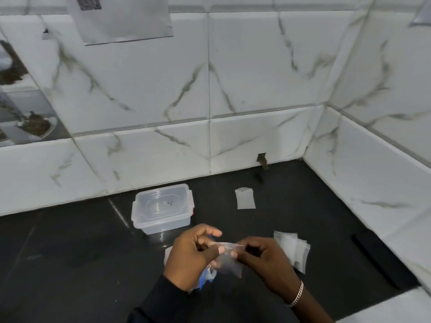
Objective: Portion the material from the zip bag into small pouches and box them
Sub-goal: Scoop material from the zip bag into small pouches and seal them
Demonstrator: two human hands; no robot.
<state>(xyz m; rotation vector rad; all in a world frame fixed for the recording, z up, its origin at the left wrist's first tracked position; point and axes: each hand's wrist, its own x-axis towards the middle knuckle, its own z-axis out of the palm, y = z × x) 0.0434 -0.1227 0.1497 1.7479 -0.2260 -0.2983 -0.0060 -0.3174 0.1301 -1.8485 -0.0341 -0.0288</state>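
Observation:
Both hands hold one small clear pouch above the dark counter. My left hand pinches the left end of its top strip between thumb and fingers. My right hand pinches the right end. Under my left hand a zip bag with a blue edge is partly hidden. A clear plastic box with its lid on stands behind the hands, near the wall. Several empty pouches lie in a loose pile to the right. One more pouch lies alone further back.
The black counter meets marble-tiled walls at the back and on the right, forming a corner. A dark strip lies along the right wall's base. A sheet of paper hangs on the back wall.

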